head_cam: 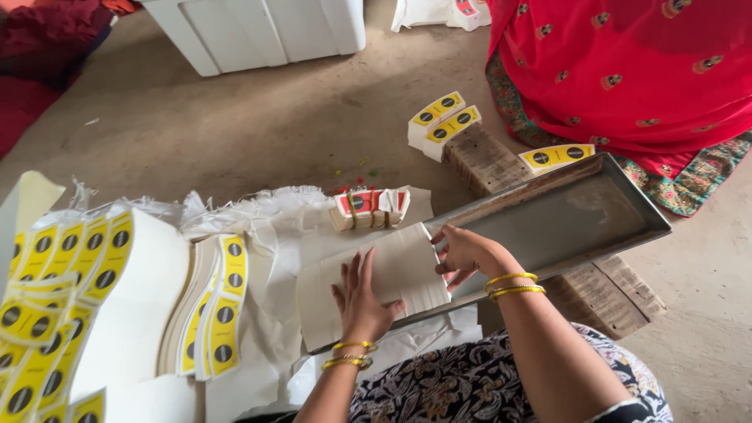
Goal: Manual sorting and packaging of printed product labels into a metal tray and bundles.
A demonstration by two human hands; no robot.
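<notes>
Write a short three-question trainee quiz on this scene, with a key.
1. True or false: both hands, left hand and right hand, rest on the white stack at the near end of the metal tray.
2. What lies just beyond the white stack? A) a banded bundle of red and white cards B) a pair of scissors C) a glass bottle
3. Fill in: the tray rests on a ____ block.

Key:
1. True; both hands lie flat on the stack.
2. A; the bundle sits on the white sheet.
3. Wooden; the block shows beyond the tray, with yellow label stacks by it.
</notes>
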